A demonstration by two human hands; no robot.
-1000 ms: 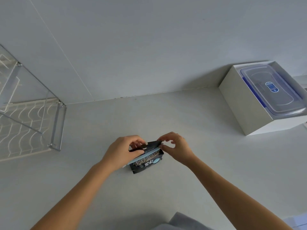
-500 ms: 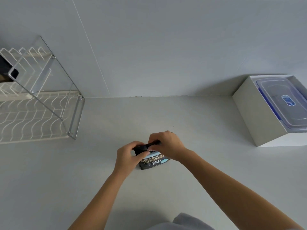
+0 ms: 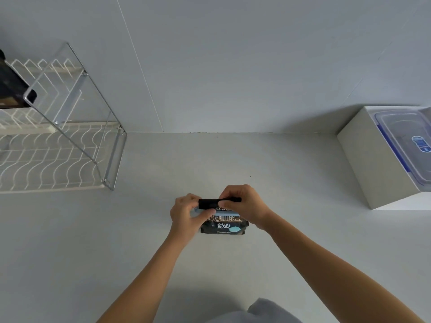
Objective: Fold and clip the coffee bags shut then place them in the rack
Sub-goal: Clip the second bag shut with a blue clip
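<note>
A pale countertop (image 3: 303, 241) runs back to a plain white wall (image 3: 233, 66). On the left stands a white wire dish rack (image 3: 112, 159) with a metal frame, and its upper tier holds a dark bag (image 3: 11, 89) at the edge of view. On the right, an open white box (image 3: 373, 171) holds a clear plastic food container (image 3: 401, 127) with a blue-trimmed lid. The container's contents cannot be made out.

Near the front middle of the countertop, a black coffee bag (image 3: 224, 227) stands upright with its top folded over. A pale blue clip (image 3: 231, 213) lies across it just under the fold. The left hand (image 3: 186, 213) has curled fingers and pinches the clip's left end with its thumb. The right hand (image 3: 247, 203) curls round the folded top and pinches it between thumb and fingers. Grey cloth (image 3: 263, 311) shows at the bottom edge.
</note>
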